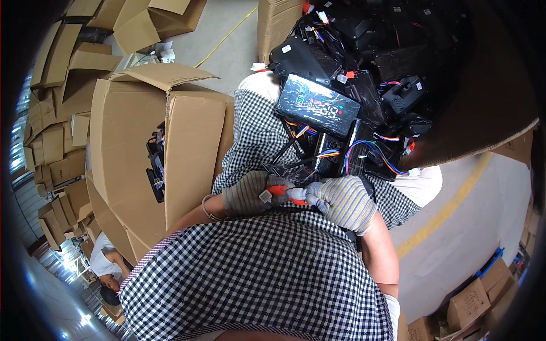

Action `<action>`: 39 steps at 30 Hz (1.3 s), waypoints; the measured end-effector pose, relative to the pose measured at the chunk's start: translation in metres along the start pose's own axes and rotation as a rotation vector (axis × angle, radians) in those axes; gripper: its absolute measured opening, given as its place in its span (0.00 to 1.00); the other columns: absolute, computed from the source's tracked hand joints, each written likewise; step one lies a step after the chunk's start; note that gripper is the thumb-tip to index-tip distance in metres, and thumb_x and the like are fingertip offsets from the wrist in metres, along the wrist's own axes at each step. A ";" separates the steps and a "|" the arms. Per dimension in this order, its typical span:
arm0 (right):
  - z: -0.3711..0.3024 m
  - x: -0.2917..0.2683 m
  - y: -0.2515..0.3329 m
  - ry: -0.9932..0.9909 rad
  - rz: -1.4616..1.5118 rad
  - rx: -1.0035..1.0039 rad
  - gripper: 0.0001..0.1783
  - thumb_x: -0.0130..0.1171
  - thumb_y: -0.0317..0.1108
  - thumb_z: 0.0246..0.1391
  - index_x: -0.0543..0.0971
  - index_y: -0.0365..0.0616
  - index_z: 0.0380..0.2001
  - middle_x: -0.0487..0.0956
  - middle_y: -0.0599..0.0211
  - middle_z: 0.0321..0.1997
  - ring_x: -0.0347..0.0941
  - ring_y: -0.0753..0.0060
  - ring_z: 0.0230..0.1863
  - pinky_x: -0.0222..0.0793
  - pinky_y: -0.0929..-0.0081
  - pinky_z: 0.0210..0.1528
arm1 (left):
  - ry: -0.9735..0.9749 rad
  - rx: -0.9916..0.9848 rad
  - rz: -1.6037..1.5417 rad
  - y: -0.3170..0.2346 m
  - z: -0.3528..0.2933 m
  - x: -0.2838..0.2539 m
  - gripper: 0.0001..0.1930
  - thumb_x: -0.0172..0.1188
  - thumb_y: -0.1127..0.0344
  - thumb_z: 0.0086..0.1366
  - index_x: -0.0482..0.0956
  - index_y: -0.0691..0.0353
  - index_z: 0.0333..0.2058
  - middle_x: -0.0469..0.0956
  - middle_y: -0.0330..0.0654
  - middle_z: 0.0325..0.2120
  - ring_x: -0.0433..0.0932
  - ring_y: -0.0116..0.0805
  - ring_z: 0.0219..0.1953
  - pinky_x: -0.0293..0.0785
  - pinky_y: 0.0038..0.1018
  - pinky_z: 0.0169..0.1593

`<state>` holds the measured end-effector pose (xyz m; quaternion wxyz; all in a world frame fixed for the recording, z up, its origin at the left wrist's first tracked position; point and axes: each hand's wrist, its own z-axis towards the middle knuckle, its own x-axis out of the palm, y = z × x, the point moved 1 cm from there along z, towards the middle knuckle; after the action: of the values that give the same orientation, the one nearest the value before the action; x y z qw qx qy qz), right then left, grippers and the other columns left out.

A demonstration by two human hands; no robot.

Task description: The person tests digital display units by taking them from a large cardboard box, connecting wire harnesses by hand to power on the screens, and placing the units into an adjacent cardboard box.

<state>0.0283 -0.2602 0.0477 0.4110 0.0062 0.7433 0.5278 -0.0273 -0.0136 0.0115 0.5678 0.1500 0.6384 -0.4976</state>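
Note:
My left hand point(247, 193), in a striped knit glove, is closed around small red-and-white wire connectors point(277, 190) in front of my lap. Close beside it, my right hand point(348, 203), gloved the same way, pinches a white plug point(311, 197) that meets a red connector piece point(298, 196) between the hands. Whether the two halves are fully joined I cannot tell. Just beyond the hands lie black plastic-cased units with coloured wires point(329, 153). One flat black display unit point(318, 105) with lit digits rests on top of them.
A large pile of black units point(392, 45) fills the open carton point(483, 122) ahead and to the right. Another open carton point(196, 150) with black parts stands at my left. Stacked boxes point(54, 142) line the far left, where another person point(108, 264) bends over.

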 end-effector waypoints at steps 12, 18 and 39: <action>0.014 -0.025 -0.026 -0.337 -0.138 0.042 0.03 0.51 0.28 0.46 0.75 0.48 0.24 0.75 0.63 0.20 0.75 0.57 0.25 0.69 0.64 0.28 | 0.134 -0.265 -0.360 0.001 0.014 -0.007 0.18 0.62 0.60 0.56 0.74 0.49 0.46 0.76 0.40 0.40 0.73 0.35 0.31 0.68 0.30 0.30; 0.073 -0.080 -0.142 -0.823 0.106 0.634 0.17 0.50 0.43 0.58 0.79 0.39 0.36 0.78 0.50 0.31 0.73 0.51 0.33 0.67 0.68 0.40 | 0.057 -0.046 -0.158 -0.004 0.010 -0.004 0.17 0.62 0.61 0.56 0.75 0.45 0.46 0.77 0.41 0.41 0.76 0.36 0.32 0.68 0.30 0.32; 0.030 -0.036 -0.013 0.238 0.131 0.171 0.08 0.54 0.40 0.51 0.78 0.49 0.27 0.76 0.58 0.23 0.74 0.51 0.27 0.67 0.63 0.27 | -0.144 -0.163 -0.211 0.015 0.015 0.004 0.13 0.63 0.67 0.54 0.78 0.58 0.39 0.77 0.42 0.29 0.75 0.36 0.23 0.71 0.29 0.27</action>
<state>0.0760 -0.2587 0.0562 0.2827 0.0269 0.8270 0.4852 -0.0088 -0.0202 0.0028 0.5670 -0.0006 0.6465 -0.5104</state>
